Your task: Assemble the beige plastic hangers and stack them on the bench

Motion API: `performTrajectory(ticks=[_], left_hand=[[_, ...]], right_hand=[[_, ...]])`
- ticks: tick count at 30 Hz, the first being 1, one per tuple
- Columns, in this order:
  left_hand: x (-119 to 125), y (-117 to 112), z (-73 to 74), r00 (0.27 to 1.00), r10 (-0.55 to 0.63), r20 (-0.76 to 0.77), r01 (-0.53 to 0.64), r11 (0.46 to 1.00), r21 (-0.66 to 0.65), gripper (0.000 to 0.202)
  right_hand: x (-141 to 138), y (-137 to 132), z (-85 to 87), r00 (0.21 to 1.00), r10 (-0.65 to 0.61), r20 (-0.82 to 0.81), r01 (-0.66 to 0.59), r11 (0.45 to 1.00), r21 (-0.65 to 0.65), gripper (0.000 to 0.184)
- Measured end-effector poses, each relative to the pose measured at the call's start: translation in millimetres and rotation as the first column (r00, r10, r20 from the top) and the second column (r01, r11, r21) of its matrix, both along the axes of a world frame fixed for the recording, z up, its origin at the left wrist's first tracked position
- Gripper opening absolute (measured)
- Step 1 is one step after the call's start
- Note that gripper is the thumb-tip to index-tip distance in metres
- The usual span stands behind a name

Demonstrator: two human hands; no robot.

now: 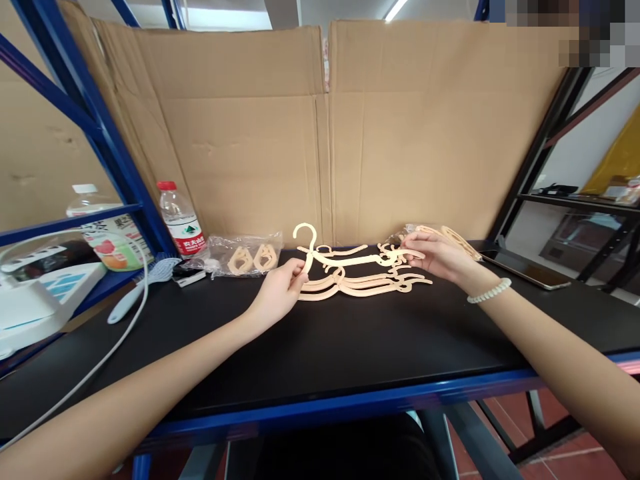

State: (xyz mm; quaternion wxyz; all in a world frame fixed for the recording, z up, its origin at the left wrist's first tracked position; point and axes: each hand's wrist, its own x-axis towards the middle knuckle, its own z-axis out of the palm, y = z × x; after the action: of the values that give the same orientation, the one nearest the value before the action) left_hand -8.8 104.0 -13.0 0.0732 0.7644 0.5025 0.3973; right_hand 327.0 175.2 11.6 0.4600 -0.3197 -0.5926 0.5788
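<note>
A cream plastic folding clothes hanger [350, 260] is held up over the black tabletop, stretched between both hands. My left hand [279, 290] pinches it below its hook, at the left part. At its right end, the fingers of my right hand [437, 255] are closed on the tip of an arm. Under and just in front of it lie more hangers [350, 288] of the same kind, unfolded and close together. Behind the held one, another hanger [345, 251] lies partly hidden. A pale beaded bracelet [490, 291] circles my right wrist.
Two folded hangers in a clear bag [253, 259] lie at the back left, by a red-capped water bottle [181, 220]. A hairbrush [137, 291] and a white cable [127, 328] are further left. A phone [527, 269] lies at right. Cardboard [240, 147] walls the back.
</note>
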Motion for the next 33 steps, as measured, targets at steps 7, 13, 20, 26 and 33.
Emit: performTrajectory(ticks=[7,13,20,26,33], left_hand=[[4.3,-3.0,2.1,1.0,0.003,0.001,-0.003,0.999,-0.034,0.018],[13.3,-11.7,-5.9,0.995,-0.053,-0.081,0.053,0.999,-0.005,0.014],[19.8,-13.8,-18.1,0.961,-0.097,-0.258,0.094,0.995,-0.022,0.012],[20.8,-18.1,-14.1,0.932,-0.009,-0.363,0.005,1.0,-0.013,0.008],[18.4,-15.6,-13.4,0.914,0.02,-0.406,-0.028,1.0,-0.014,0.004]], right_hand=[[28.6,7.0,12.7,0.83,0.082,0.552,-0.204,0.965,0.164,0.03],[32.6,3.5,19.2,0.515,0.072,0.854,-0.416,0.892,0.175,0.029],[35.3,4.3,14.3,0.262,0.063,0.963,-0.415,0.908,0.053,0.026],[35.9,10.2,4.7,0.136,-0.007,0.991,-0.326,0.944,0.051,0.017],[34.1,12.8,-0.7,0.151,0.019,0.988,-0.276,0.961,0.023,0.012]])
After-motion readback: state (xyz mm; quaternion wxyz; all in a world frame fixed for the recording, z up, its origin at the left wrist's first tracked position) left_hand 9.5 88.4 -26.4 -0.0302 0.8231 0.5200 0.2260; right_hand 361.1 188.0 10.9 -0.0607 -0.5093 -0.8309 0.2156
